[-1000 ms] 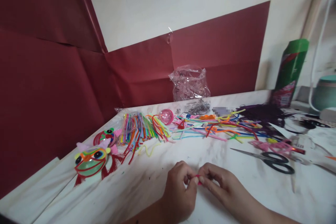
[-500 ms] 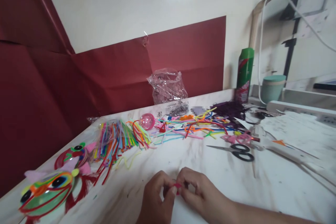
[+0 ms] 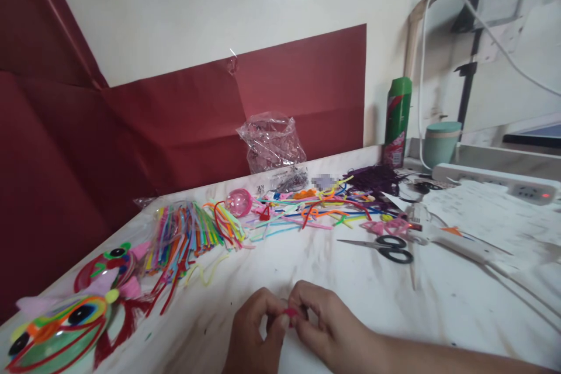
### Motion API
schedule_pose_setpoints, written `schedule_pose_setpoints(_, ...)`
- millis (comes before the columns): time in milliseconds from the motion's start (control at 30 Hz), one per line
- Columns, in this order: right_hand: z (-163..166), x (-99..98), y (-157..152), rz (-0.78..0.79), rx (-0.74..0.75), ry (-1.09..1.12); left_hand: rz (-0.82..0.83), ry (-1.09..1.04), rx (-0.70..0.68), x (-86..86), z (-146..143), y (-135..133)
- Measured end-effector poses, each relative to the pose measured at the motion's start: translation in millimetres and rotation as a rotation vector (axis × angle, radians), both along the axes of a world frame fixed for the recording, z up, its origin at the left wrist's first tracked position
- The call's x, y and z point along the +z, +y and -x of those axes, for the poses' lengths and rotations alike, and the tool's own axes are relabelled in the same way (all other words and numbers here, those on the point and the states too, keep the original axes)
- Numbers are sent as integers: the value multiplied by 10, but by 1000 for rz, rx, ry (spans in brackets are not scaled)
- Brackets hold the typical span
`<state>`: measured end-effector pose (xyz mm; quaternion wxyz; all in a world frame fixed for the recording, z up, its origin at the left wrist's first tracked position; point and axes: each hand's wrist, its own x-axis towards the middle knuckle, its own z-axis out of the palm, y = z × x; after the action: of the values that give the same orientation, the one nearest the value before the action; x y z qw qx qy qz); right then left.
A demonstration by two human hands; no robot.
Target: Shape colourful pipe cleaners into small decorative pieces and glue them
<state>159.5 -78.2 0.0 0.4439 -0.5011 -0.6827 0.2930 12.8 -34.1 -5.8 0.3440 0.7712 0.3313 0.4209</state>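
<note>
Close to the front of the white marbled table, a small pinkish-red piece (image 3: 290, 315) is pinched between both hands, partly covered by fingertips. My left hand (image 3: 259, 327) grips its left side with thumb and forefinger. On the other side, my right hand (image 3: 324, 318) has its fingers closed on the same piece. What kind of thing it is, I cannot make out. Black-handled scissors (image 3: 392, 249) lie beyond my right hand, their blades pointing left.
Two decorated fish-like faces (image 3: 65, 327) stand at left, beside bundled colourful pipe cleaners (image 3: 184, 228). Loose pipe cleaners (image 3: 315, 216) and a clear pink-rimmed dome (image 3: 239, 203) lie farther back. A white glue gun (image 3: 456, 242), power strip (image 3: 499, 181) and green spray can (image 3: 398, 123) are at right.
The view has turned slightly right, so the table things sit farther left in it. Both hands keep hold of the small pinkish-red piece, with only a slight shift of the fingers.
</note>
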Motion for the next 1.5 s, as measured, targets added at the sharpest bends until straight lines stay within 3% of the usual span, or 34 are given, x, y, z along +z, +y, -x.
schedule_pose_setpoints(267, -7, -19, 31, 28, -57, -7, 76, 72, -20, -17, 21, 70)
schedule_pose_setpoints(567, -5, -5, 18, 0, -41, -76, -61, 146, -100, 30, 53, 61)
schedule_pose_setpoints(767, -10, -52, 39, -19, -4, -7, -144, 179, -39, 55, 58, 25)
schedule_pose_setpoints(900, -28, -82, 64, 56, 30, 52, -96, 174, -20, 32, 57, 40)
schedule_pose_setpoints(1033, -20, -65, 27, 26, 19, -19, 14, 180, -88, -7, 59, 61)
schedule_pose_setpoints(1167, 4, -72, -1, -4, 1, -66, -31, 157, -132, -32, 51, 58)
schedule_pose_setpoints(1300, 10, -141, 26, 23, -20, -19, -94, 182, -64, -39, 33, 53)
schedule_pose_setpoints(1500, -11, -130, 1, 44, 4, -62, -50, 199, -21, -17, 13, -12)
